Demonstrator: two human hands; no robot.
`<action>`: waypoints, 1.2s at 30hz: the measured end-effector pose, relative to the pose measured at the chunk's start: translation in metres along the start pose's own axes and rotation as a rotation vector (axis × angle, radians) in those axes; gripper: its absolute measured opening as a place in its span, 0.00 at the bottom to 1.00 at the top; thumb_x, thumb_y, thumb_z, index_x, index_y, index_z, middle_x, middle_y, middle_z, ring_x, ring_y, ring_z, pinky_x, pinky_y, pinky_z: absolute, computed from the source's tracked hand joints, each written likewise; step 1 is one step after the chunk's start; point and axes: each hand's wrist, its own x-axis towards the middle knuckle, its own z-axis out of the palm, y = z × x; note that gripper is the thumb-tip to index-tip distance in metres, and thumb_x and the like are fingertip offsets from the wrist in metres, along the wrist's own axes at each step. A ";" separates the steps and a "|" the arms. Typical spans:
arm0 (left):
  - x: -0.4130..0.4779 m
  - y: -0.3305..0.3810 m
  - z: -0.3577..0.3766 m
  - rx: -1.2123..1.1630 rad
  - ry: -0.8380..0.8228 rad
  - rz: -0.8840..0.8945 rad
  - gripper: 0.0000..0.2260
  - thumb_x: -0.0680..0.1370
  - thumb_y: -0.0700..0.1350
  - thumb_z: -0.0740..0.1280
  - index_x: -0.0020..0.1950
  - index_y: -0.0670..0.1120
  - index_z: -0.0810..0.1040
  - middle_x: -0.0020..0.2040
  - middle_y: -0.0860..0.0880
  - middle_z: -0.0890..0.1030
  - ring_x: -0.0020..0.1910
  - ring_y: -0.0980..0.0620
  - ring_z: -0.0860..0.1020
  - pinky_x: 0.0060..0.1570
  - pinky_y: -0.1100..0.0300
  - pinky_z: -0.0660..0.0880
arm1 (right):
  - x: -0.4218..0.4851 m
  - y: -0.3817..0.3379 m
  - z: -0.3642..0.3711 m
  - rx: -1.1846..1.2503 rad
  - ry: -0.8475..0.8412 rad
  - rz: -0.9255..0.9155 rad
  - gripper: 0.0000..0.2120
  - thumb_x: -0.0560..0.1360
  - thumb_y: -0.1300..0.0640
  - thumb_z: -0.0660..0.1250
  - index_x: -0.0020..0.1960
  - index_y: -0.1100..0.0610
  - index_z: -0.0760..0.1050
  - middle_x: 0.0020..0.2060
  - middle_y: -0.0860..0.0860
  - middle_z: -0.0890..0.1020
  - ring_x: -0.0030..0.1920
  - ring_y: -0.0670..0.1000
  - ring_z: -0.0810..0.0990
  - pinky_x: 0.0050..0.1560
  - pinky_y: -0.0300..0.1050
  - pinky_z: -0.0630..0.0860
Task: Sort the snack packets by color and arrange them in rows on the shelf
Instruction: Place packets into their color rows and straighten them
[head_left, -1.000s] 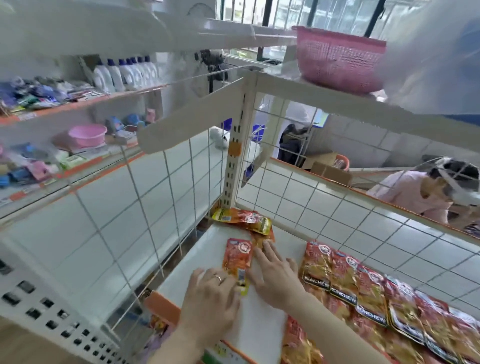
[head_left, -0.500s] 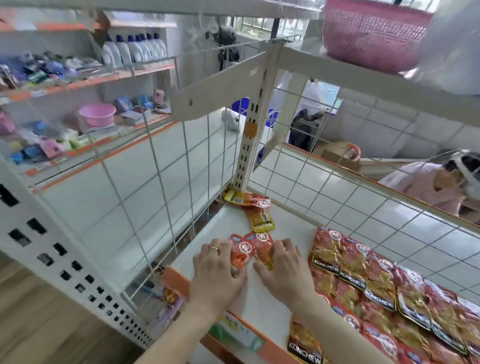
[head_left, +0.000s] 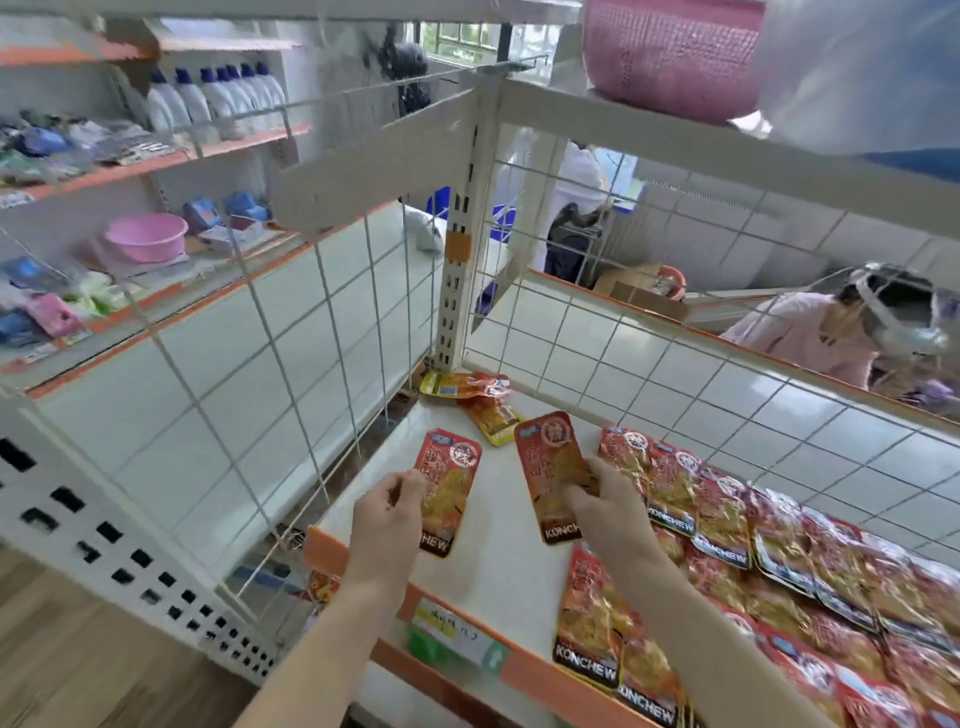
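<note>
head view: left hand (head_left: 387, 519) pinches 1 red packet (head_left: 449, 483), right hand (head_left: 608, 512) pinches the other red packet (head_left: 548, 467). best to lay both flat beside the red row (head_left: 727, 514), labels lined up.

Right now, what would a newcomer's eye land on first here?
Two red Konchew packets at the shelf's bare end: the left packet in the left hand, the right packet in the right hand. Overlapping red packet rows fill the right side; yellow packets lie loose in the back corner.
</note>
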 end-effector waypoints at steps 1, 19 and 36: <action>-0.004 0.002 0.008 -0.071 -0.034 -0.055 0.14 0.83 0.49 0.64 0.49 0.39 0.80 0.41 0.38 0.82 0.41 0.45 0.80 0.45 0.49 0.77 | -0.006 0.004 -0.007 0.115 -0.001 0.057 0.09 0.79 0.63 0.64 0.55 0.54 0.78 0.44 0.52 0.86 0.48 0.54 0.84 0.53 0.51 0.80; -0.126 -0.008 0.187 0.022 -0.420 -0.122 0.04 0.77 0.41 0.73 0.48 0.48 0.81 0.41 0.53 0.84 0.44 0.52 0.80 0.45 0.59 0.74 | -0.133 0.096 -0.175 0.446 0.336 0.126 0.08 0.79 0.63 0.66 0.56 0.54 0.81 0.47 0.50 0.87 0.49 0.50 0.85 0.51 0.43 0.78; -0.270 -0.048 0.325 0.166 -0.660 -0.067 0.10 0.77 0.38 0.72 0.54 0.51 0.77 0.36 0.60 0.85 0.33 0.66 0.80 0.33 0.72 0.73 | -0.229 0.215 -0.330 0.460 0.547 0.164 0.14 0.79 0.64 0.67 0.54 0.45 0.78 0.46 0.48 0.87 0.51 0.49 0.85 0.62 0.52 0.78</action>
